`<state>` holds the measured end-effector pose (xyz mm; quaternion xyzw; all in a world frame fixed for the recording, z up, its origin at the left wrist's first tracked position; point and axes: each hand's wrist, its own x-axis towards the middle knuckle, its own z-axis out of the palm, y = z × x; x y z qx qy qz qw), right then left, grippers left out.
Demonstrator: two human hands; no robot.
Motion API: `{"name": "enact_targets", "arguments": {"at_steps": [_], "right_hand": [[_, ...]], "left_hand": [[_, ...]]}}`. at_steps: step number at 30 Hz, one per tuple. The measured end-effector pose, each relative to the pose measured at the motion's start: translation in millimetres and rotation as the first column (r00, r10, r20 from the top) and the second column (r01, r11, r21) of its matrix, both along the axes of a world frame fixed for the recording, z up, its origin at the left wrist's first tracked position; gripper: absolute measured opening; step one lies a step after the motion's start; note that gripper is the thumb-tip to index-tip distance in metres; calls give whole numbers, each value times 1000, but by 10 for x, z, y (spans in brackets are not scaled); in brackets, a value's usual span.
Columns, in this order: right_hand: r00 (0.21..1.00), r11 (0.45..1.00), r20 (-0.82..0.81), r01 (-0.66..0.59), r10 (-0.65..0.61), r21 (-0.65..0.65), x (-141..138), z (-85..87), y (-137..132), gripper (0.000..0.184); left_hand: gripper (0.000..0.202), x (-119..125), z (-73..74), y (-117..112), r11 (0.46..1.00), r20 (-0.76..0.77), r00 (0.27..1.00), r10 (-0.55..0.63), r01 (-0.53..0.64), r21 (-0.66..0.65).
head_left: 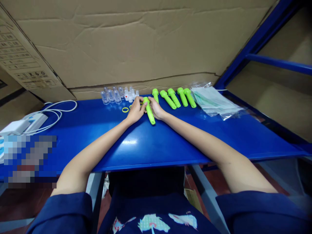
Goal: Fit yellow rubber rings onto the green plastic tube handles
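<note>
Blue and glossy, the table (151,146) stretches across the middle of the frame, a patch of light shining on it left of centre. Creased cardboard (136,42) walls off the top; a blue frame (258,39) slants down at upper right. Reddish floor shows at lower left. At the centre, a green tube (150,113) is held at its wide upper end: the left hand (136,110) has thumb and fingers narrowed on it, and the right hand (156,110) cups its other side, fingertips partly hidden. Behind and rightward stand or lean more tubes (172,96), then clear bags (216,102). Left of centre are clear caps (111,94), white pieces (131,94) and yellow rings (125,111). White cable (77,105) loops at far left, above a pixelated patch.
</note>
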<state>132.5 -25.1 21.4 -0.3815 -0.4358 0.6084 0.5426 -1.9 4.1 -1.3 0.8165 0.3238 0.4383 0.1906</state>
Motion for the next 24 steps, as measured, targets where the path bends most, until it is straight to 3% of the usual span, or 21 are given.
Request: {"name": "enact_targets", "arguments": {"at_steps": [3,7,15,24], "right_hand": [[997,997,-74,24,-29,-75,-27,42,-33,33],[997,996,-68,43,-48,-82,-20,28,-19,26],[995,993,-55,76,-81,-88,-22,59,-42,25],[993,989,-88,60,-72,-139,-54,171,-130,31]], "left_hand": [[17,-7,7,7,1000,7,1000,-28,28,-14],[18,-12,-2,28,998,18,999,-48,48,-30],[16,1,-12,34,995,-15,999,-52,53,80],[29,18,-36,39,995,95,993,-64,71,-71]]}}
